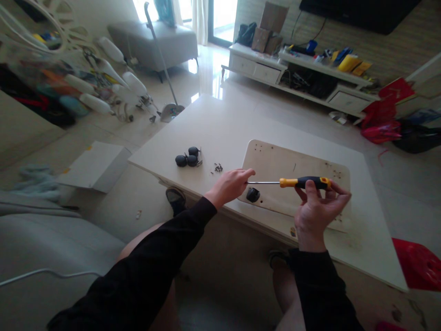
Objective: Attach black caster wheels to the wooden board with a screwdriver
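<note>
A screwdriver with a yellow and black handle lies level above the table, its steel shaft pointing left. My right hand is closed on the handle, thumb along its near side. At the shaft's tip, the fingers of my left hand are pinched together; whatever is between them is hidden. Below the shaft, a black caster wheel sits on a pale rounded board with small holes near its corners. Left of the board are several loose screws and three black caster wheels grouped together.
The white table extends away from my knees. A white box stands on the floor at left, near a grey sofa. A red stool is by the right table edge. Behind are a cluttered TV cabinet and a long-handled dustpan.
</note>
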`<move>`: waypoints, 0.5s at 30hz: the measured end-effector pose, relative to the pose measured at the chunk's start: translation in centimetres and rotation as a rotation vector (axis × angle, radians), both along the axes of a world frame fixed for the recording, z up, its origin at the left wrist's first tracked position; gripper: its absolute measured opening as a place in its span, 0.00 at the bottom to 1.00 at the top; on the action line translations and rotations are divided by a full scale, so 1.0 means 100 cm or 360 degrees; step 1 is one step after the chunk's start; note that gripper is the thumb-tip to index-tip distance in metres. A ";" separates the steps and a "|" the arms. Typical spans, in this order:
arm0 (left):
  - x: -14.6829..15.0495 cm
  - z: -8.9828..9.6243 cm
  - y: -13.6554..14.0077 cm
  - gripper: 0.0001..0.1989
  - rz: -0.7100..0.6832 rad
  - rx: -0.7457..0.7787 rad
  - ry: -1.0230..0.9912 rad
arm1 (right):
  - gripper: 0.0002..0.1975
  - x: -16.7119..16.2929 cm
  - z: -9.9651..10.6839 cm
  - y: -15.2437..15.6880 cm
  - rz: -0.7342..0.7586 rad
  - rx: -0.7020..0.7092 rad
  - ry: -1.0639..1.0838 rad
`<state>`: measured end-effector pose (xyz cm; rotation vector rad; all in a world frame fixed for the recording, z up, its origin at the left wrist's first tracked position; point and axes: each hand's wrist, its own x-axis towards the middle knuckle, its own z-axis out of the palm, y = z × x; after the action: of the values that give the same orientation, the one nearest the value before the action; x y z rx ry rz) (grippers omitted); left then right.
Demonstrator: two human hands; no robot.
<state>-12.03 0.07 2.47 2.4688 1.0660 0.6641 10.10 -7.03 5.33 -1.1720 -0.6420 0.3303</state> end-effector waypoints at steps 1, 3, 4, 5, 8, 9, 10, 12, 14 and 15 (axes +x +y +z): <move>0.000 0.000 0.000 0.19 0.0006 -0.0049 -0.0041 | 0.32 0.000 0.000 0.000 -0.0018 -0.0002 -0.0007; -0.001 -0.002 0.000 0.22 0.0024 -0.0145 -0.0131 | 0.32 0.000 0.000 0.000 -0.0040 0.0003 -0.0017; -0.002 -0.003 0.001 0.24 0.0039 -0.0180 -0.0164 | 0.32 0.000 0.000 0.000 -0.0042 0.0011 -0.0018; -0.003 -0.003 0.001 0.26 0.0062 -0.0204 -0.0186 | 0.32 0.001 0.001 0.000 -0.0044 0.0021 -0.0019; -0.003 -0.005 0.000 0.26 0.0190 -0.0263 -0.0221 | 0.31 0.002 0.002 -0.001 -0.0063 0.0043 -0.0052; -0.002 -0.005 -0.002 0.24 0.0247 -0.0302 -0.0233 | 0.31 0.002 0.003 -0.001 -0.0077 0.0046 -0.0075; -0.001 -0.005 -0.005 0.21 0.0298 -0.0355 -0.0242 | 0.31 0.003 0.004 -0.002 -0.0094 0.0046 -0.0107; 0.006 -0.006 -0.017 0.18 0.0368 -0.0470 -0.0234 | 0.31 0.004 0.006 -0.003 -0.0127 0.0041 -0.0191; 0.014 -0.007 -0.032 0.18 0.0383 -0.0539 -0.0175 | 0.31 0.004 0.008 -0.004 -0.0149 0.0041 -0.0284; 0.018 -0.007 -0.041 0.18 0.0374 -0.0546 -0.0119 | 0.31 0.004 0.008 -0.005 -0.0157 0.0048 -0.0331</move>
<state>-10.20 -3.98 1.81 2.0332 1.3304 0.5793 10.53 -7.51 6.16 -1.2139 -0.7643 0.1151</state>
